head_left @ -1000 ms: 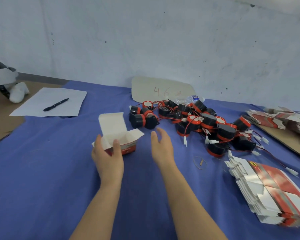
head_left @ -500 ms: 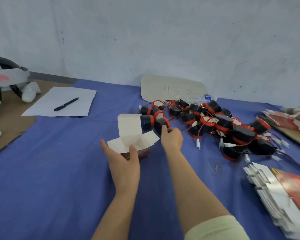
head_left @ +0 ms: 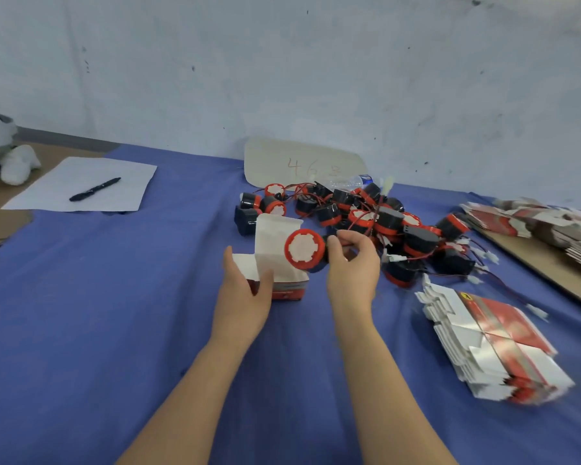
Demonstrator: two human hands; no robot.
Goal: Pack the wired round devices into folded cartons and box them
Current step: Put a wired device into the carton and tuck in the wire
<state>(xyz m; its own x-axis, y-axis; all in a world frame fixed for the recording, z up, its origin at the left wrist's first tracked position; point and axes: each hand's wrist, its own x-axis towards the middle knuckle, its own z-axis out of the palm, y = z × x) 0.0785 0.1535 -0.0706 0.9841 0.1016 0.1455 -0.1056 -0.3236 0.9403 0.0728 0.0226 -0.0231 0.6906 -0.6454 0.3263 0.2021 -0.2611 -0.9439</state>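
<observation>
Red-and-black round wired device [head_left: 304, 250]: right hand [head_left: 353, 270] grip's holding it up
White-and-red open folded carton [head_left: 291, 290]: just left of device, left hand [head_left: 245, 293] gripping it

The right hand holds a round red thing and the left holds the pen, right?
No. The head view shows the left hand holding the open carton; the pen lies on the paper. The right hand does hold the round device.

cardboard sign [head_left: 302, 164], handwritten "46", rest unclear
</observation>
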